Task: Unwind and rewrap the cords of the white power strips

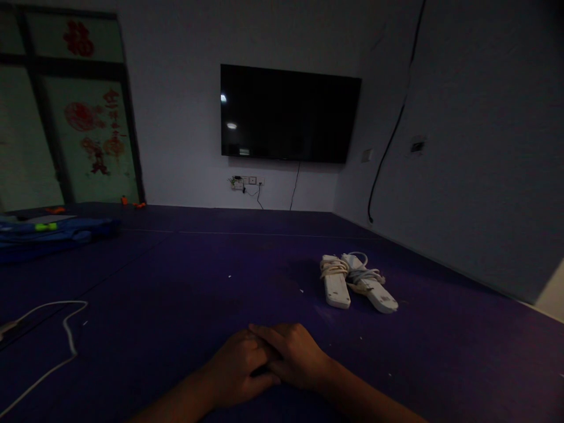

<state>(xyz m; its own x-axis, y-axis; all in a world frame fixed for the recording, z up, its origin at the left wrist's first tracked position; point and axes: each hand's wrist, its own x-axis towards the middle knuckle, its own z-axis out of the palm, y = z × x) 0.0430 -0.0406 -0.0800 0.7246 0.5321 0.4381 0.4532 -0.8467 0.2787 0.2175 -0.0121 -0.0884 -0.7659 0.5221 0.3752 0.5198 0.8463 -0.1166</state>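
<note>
My left hand [241, 365] and my right hand [301, 355] are clasped together low in the middle, above the dark purple surface [194, 282]. The right hand's fingers lie over the left hand, and the left thumb points across beneath them. Most of the left fingertips are hidden under the right hand. No object shows in either hand. Nearest to the right hand, a little beyond it, lie two white power strips [337, 291], side by side with their cords wound around them; the right-hand one [382, 297] is angled.
A white cable [69, 335] curls at the left, near a blue cloth-like pile [57, 232]. Small orange items [139, 205] lie by the glass door [88, 135]. A television [288, 114] hangs above wall sockets [252, 181]. A black cord [388, 150] runs down the right wall.
</note>
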